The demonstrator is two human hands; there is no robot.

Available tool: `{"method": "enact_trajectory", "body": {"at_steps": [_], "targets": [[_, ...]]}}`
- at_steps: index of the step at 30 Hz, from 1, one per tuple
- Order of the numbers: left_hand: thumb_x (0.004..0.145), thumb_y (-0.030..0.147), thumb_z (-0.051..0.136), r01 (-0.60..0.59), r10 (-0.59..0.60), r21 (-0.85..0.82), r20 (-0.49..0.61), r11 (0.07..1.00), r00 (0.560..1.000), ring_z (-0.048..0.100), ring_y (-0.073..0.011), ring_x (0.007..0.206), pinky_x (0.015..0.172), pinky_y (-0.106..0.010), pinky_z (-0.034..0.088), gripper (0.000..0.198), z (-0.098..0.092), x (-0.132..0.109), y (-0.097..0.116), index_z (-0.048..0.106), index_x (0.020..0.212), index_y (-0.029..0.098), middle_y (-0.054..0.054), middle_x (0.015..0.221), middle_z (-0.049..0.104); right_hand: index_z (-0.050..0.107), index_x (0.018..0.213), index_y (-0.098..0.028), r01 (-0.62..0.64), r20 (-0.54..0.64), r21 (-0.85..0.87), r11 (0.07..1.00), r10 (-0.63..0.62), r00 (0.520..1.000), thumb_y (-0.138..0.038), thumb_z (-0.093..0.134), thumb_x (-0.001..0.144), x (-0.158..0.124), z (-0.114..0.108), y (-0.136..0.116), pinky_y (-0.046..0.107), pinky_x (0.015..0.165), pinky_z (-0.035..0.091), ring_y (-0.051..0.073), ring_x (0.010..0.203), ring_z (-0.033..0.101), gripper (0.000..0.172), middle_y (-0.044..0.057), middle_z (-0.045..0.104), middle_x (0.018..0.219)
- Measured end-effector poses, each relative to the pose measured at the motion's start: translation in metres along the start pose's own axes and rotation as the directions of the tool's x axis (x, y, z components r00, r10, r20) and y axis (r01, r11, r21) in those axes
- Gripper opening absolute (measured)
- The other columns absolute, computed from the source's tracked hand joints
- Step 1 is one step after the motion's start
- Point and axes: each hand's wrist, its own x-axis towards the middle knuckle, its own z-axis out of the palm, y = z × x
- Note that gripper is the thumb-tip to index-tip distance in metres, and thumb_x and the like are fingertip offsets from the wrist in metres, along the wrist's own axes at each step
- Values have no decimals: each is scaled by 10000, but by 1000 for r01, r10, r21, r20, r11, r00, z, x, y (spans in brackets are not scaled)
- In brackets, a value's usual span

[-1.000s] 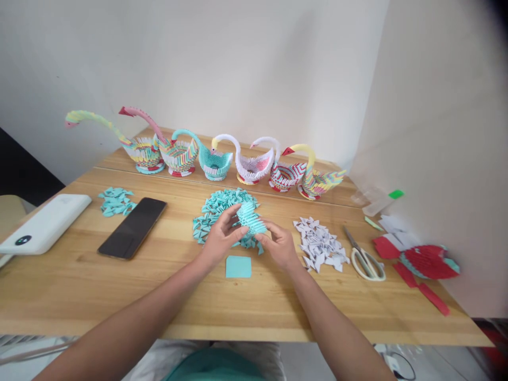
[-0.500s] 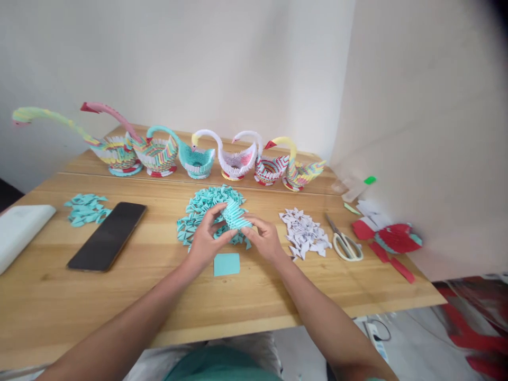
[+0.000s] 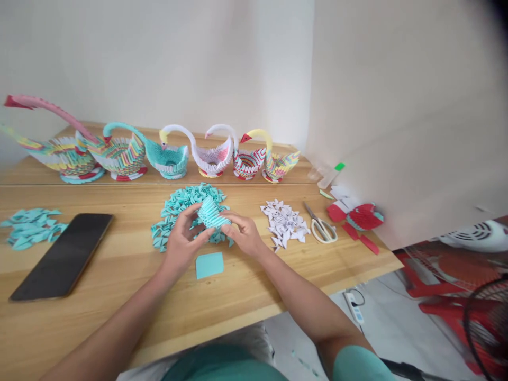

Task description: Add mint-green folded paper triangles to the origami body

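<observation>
Between my two hands is a joined block of turquoise folded paper pieces [image 3: 213, 213], held just above the table. My left hand [image 3: 184, 233] grips its left side with thumb and fingers. On the right side, the fingertips of my right hand [image 3: 243, 232] close on its edge. A heap of loose turquoise paper pieces [image 3: 180, 203] lies behind and partly under my hands. Just in front of them, a flat turquoise paper card [image 3: 209, 265] rests on the wood.
Several folded-paper swans [image 3: 166, 159] line the back. Left are a black phone [image 3: 63, 256] and more turquoise pieces [image 3: 34, 227]. White paper pieces [image 3: 283, 222], scissors [image 3: 323, 230] and red paper scraps [image 3: 357, 216] lie right. A power strip [image 3: 354, 307] is on the floor.
The camera view has turned to the right, so the table's contents appear shifted left. Both hands still hold the turquoise block in nearly the same pose.
</observation>
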Motion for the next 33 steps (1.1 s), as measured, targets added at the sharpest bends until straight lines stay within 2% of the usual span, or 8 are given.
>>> {"method": "enact_trajectory", "body": {"at_steps": [5, 9, 15, 21, 23, 27, 33], "targets": [[698, 380, 801, -21, 24, 43, -55, 999, 998, 560, -238, 1171, 872, -336, 537, 602, -2, 2, -3, 533, 1219, 240, -91, 1259, 571, 752, 1109, -269, -32, -42, 6, 999, 33, 999, -602, 579, 883, -1, -3, -2, 387, 1028, 469, 245, 1145, 645, 439, 50, 737, 1172], [703, 379, 790, -41, 45, 46, -80, 998, 996, 574, -226, 1141, 846, -323, 540, 583, -2, 3, -3, 531, 1207, 244, -87, 1257, 568, 713, 1191, -247, -38, -81, 67, 997, 44, 996, -576, 541, 922, -1, -5, -2, 385, 1018, 480, 240, 1139, 656, 459, 66, 741, 1178], [717, 377, 785, -49, 52, 37, -99, 998, 994, 571, -224, 1144, 825, -304, 547, 572, -1, 2, -1, 534, 1214, 246, -85, 1262, 568, 721, 1152, -214, -65, -184, 60, 996, 75, 980, -577, 494, 946, 1, -3, 3, 364, 1017, 479, 226, 1104, 673, 475, 78, 760, 1117], [735, 420, 773, -35, 39, 31, -115, 999, 993, 563, -234, 1191, 942, -353, 520, 576, -2, 3, -1, 536, 1228, 241, -97, 1329, 558, 736, 1108, -197, -91, -233, 76, 993, 106, 967, -566, 513, 941, 4, -4, 17, 392, 991, 492, 245, 1066, 688, 462, 100, 764, 1090], [749, 437, 761, -26, 25, -8, -112, 1000, 993, 564, -239, 1203, 974, -366, 506, 582, -3, 4, 0, 527, 1243, 237, -104, 1355, 553, 738, 1100, -200, -84, -247, 82, 993, 102, 964, -554, 513, 945, 4, -4, 20, 406, 1004, 483, 249, 1071, 684, 447, 98, 766, 1080], [802, 472, 712, 100, -114, -193, -63, 976, 992, 610, -236, 1137, 872, -359, 559, 583, -4, 5, 2, 491, 1298, 260, -96, 1319, 581, 730, 1118, -217, -44, -252, 69, 997, 60, 966, -513, 513, 960, 2, -4, 18, 407, 1008, 477, 249, 1093, 671, 400, 86, 757, 1108], [869, 501, 640, 168, -171, -432, 33, 886, 985, 629, -239, 1158, 941, -412, 550, 526, 1, 3, 3, 500, 1311, 254, -87, 1316, 618, 692, 1191, -225, 58, -124, -21, 998, -60, 990, -504, 538, 945, -4, -6, 8, 416, 991, 490, 257, 1101, 662, 403, 88, 743, 1141]]}}
